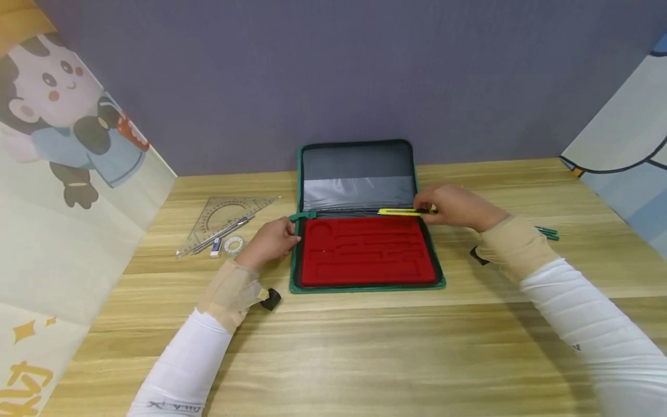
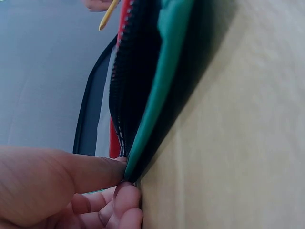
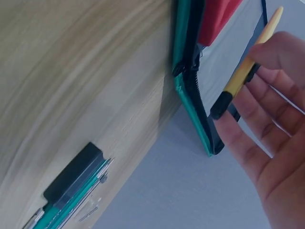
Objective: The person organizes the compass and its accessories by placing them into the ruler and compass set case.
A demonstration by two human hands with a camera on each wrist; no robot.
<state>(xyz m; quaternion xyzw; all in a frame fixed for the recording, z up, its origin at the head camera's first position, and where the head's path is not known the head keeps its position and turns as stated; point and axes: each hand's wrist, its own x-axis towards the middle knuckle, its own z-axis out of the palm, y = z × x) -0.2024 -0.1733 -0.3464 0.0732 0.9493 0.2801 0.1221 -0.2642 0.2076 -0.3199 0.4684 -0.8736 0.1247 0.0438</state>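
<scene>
yellow cutter (image 1: pixel 398 212) in right hand (image 1: pixel 458 207); left hand (image 1: pixel 271 241) pinches case (image 1: pixel 359 194); eraser (image 1: pixel 216 248) label illegible.

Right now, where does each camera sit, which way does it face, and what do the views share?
Head: worn on the head, facing forward and down at the table and open case; shows the left hand, right hand and both sleeves.
Left wrist: faces the case's zipped green edge; left hand at lower left, part of the right hand at top.
Right wrist: faces the yellow knife, case corner and green tools; right hand at right.
Shared: both wrist views show the case and knife.
</scene>
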